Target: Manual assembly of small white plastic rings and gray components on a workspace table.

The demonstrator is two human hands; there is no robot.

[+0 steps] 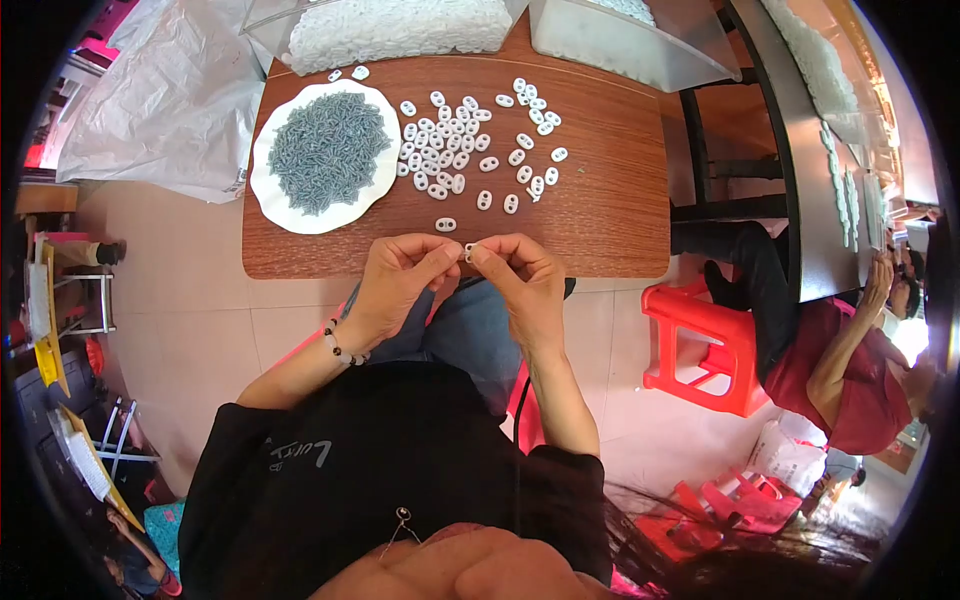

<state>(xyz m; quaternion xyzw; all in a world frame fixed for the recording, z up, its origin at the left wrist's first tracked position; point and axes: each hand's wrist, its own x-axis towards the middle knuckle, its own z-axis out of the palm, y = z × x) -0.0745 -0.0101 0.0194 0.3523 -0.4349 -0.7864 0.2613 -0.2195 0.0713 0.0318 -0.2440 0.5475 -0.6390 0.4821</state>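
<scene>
At the table's near edge both of my hands meet in front of me. With thumb and fingers, my right hand (527, 278) pinches a small white oval plastic piece with two holes (469, 252). My left hand (405, 275) is closed in a pinch right beside that piece; whatever lies between its fingertips is too small to make out. A similar white piece (446, 225) rests on the wood just beyond my fingers. Farther back, several more white two-hole pieces (440, 150) are spread about. To their left, a scallop-edged white plate (262, 185) bears a heap of small grey screw-like pieces (330, 150).
Clear bins of white pieces (400, 28) (620, 45) line the far side of the brown table (600, 235). White plastic sheeting (165, 110) hangs at left. On the right are a red stool (705, 345) and a person in dark red (840, 370) at another table (800, 130).
</scene>
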